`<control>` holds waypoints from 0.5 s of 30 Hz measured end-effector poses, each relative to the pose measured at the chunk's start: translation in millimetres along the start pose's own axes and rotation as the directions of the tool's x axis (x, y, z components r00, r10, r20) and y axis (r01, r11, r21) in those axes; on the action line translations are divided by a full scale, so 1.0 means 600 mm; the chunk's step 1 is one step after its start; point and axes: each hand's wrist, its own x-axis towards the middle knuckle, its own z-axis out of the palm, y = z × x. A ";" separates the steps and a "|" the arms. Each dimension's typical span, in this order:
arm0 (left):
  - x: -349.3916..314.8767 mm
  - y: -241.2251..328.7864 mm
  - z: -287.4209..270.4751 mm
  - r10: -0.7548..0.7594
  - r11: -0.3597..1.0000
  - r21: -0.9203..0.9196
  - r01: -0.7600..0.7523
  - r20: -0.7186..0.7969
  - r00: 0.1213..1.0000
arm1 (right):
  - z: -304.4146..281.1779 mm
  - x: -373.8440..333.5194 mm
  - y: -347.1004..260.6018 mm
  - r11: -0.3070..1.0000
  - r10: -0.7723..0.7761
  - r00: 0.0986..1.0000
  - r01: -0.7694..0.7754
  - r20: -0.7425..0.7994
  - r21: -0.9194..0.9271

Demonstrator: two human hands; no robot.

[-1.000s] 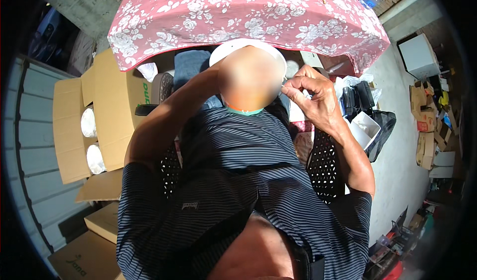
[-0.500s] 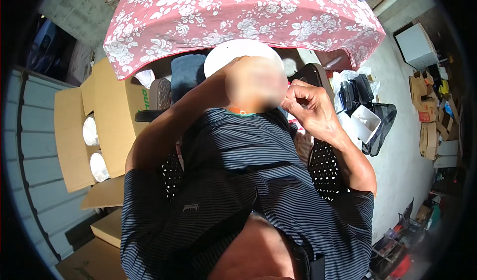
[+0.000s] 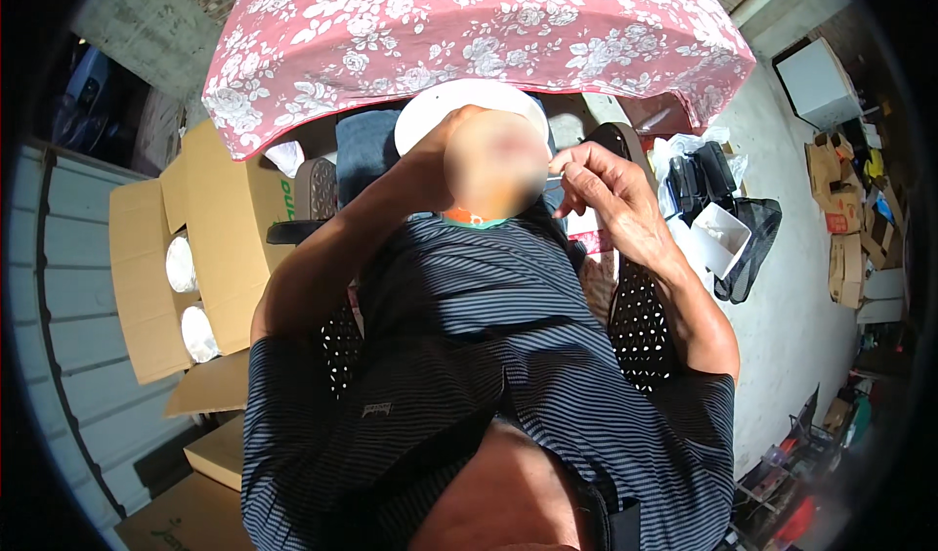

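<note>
A rounded, peach-coloured thing [image 3: 496,160] is in front of my chest, mostly smeared by a blur. Its lower end is orange with a small white pattern and a green edge. My left hand [image 3: 442,157] is against its left side, gripping it, though the fingertips are hidden. On the other side my right hand [image 3: 611,194] pinches a thin, pale stick-like piece [image 3: 554,173] between thumb and fingers, its tip at the thing's right edge. Just beyond lies a white round dish or basin [image 3: 418,126], partly covered by the left hand and the blurred thing.
A table with a pink floral cloth [image 3: 469,33] stands ahead. On the left are open cardboard boxes [image 3: 147,277] with white round items. Chair arms [image 3: 315,191] flank me. At right, a white square tub [image 3: 720,238] and black bag [image 3: 757,248] sit on the floor.
My right hand has drawn slightly up and its fingers have spread a little, showing the thin piece. The blurred thing, my left hand and the white dish have shifted slightly left.
</note>
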 end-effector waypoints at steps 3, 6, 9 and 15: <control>0.002 -0.006 -0.001 0.006 0.999 -0.053 -0.006 0.009 1.000 | 0.005 0.003 0.005 0.999 0.014 0.999 -0.013 -0.031 0.042; 0.002 -0.006 -0.001 0.006 0.996 -0.092 -0.005 0.013 1.000 | 0.013 0.004 -0.004 0.997 0.073 0.997 -0.073 -0.041 -0.004; 0.001 -0.009 -0.001 0.029 0.992 -0.124 -0.027 0.014 0.999 | 0.018 0.006 -0.011 0.989 0.125 0.990 -0.130 -0.068 -0.074; 0.000 -0.014 0.000 0.061 0.997 -0.036 -0.061 -0.020 0.998 | 0.019 0.009 0.004 0.997 0.035 0.991 -0.043 -0.131 -0.061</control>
